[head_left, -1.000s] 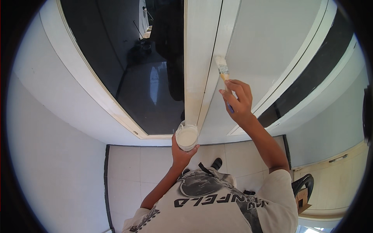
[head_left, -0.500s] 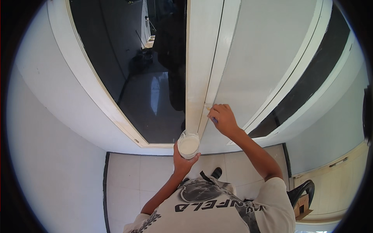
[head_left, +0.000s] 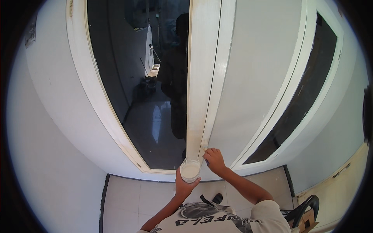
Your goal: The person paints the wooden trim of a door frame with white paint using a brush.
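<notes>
My left hand (head_left: 184, 186) is wrapped around a clear plastic tub (head_left: 190, 179) of creamy white paint (head_left: 190, 169), held upright in front of me. Pale paint smears coat the tub's rim. In my right hand (head_left: 216, 160), a small paintbrush (head_left: 204, 147) is pinched, most of its handle covered by the fingers. Its pale bristles are at the narrow white wooden trim (head_left: 211, 112), beside the dark seam between trim and window frame. The cream-white frame (head_left: 197, 89) stands just left of that seam, above the tub.
Dark reflective glass (head_left: 151, 128) fills the window on the left. A grey wall panel (head_left: 260, 58) separates it from a second dark window (head_left: 283, 124) on the right. Pale floor tiles (head_left: 124, 198) lie below. A cardboard box (head_left: 307, 220) and a black curved object (head_left: 309, 204) sit at lower right.
My right hand has moved down along the trim with the paintbrush, closer to the tub. The view has tilted up, so the windows and tub appear lower. My left hand keeps its hold.
</notes>
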The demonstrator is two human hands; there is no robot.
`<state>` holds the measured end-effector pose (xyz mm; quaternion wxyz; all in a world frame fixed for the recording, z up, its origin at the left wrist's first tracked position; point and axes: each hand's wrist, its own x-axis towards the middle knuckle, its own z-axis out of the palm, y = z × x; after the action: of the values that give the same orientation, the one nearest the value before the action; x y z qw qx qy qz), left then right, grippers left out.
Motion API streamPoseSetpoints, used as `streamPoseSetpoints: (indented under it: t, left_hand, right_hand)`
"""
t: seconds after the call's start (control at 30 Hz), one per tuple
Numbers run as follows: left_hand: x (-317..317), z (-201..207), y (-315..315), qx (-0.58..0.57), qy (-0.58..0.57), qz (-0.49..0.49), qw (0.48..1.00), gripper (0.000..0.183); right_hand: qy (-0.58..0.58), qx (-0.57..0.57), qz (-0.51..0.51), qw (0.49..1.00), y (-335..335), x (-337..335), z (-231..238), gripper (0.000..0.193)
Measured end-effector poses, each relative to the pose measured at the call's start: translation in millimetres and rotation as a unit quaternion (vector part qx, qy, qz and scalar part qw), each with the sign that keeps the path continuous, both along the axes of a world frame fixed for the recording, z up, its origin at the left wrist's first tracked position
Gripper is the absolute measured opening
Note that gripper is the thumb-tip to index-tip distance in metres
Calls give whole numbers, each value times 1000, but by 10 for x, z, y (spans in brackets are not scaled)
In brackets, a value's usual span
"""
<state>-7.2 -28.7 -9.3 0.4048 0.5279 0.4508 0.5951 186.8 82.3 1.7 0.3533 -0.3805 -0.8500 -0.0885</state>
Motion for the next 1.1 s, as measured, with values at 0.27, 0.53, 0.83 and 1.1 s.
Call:
streamPoseSetpoints:
  t: [0.27, 0.53, 0.83, 1.1]
  left_hand:
    - [-33, -109, -148, 13, 34, 4, 999, 92]
    - [94, -135, -261, 18, 62, -32, 997, 88]
    - [602, 80, -319, 30, 78, -44, 996, 90]
    - [1153, 172, -712, 17, 82, -66, 994, 91]
  right_hand:
    - [470, -194, -92, 856, -299, 211, -142, 14]
    - [643, -246, -36, 725, -660, 625, 444, 16]
    - [644, -228, 53, 728, -830, 1041, 924, 19]
    - [626, -266, 66, 730, -1498, 1573, 1422, 16]
